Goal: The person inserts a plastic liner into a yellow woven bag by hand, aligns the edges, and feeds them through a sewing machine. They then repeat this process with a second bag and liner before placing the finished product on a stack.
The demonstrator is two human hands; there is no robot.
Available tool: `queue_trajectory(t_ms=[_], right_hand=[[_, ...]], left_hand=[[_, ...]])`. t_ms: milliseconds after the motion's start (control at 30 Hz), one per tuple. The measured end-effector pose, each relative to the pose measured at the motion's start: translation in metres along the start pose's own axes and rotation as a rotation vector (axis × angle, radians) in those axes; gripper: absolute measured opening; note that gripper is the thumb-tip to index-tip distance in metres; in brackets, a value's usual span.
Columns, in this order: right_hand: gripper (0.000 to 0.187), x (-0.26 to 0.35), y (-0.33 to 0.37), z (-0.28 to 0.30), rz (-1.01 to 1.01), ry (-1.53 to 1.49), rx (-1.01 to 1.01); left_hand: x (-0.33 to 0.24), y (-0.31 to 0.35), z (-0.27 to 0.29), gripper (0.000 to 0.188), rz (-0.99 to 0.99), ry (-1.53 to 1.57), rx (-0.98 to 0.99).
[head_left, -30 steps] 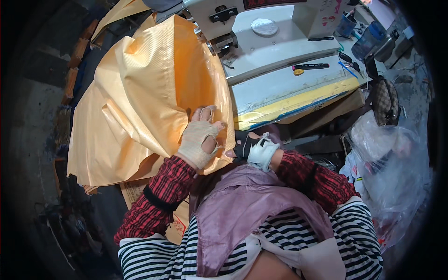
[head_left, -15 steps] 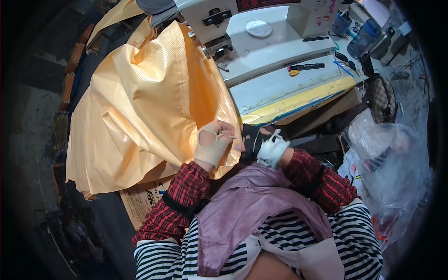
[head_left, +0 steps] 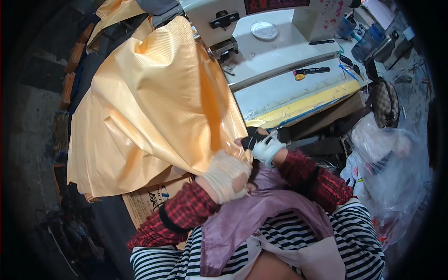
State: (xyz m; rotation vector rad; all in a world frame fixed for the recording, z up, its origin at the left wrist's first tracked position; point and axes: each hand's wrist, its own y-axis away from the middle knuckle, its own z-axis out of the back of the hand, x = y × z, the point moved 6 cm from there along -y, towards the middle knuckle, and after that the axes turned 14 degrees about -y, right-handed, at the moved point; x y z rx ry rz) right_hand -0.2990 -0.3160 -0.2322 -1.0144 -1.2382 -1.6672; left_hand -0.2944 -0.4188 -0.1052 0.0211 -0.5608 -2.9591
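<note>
A large, glossy yellow-orange plastic sheet [head_left: 126, 102] with a fine woven-looking texture is draped over the left side and bunched in folds. Its right edge reaches both hands. My left hand [head_left: 227, 177], wrapped in beige bandage, lies against the sheet's lower right edge, smeared by motion; its fingers are mostly hidden. Just beyond it, to the right, my right hand [head_left: 262, 145] wears black finger covering and a white wrap. Its thumb and fingers pinch the sheet's edge beside the machine table's corner.
A white sewing machine [head_left: 275, 46] stands ahead on a table with a yellow front edge [head_left: 308, 103]. On it lie a marker [head_left: 311, 71], a round white disc [head_left: 264, 31] and glasses [head_left: 349, 63]. A clear plastic bag [head_left: 387, 154] hangs right; printed cardboard [head_left: 144, 200] sits below the sheet.
My left hand has moved down and toward my body from beside the right hand. My right hand has shifted slightly left, onto the sheet's edge. The view has shifted a little.
</note>
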Motion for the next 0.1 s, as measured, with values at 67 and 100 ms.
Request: queue_trajectory(t_ms=[67,100], right_hand=[[0.046,0.032,0.011,0.006,-0.003,0.326,-0.083],[0.046,0.034,0.009,0.007,-0.001,0.325,-0.089]], left_hand=[[-0.008,-0.004,-0.022,0.026,0.025,-0.117,0.086],[-0.006,-0.013,-0.03,0.03,0.016,-0.035,0.219]])
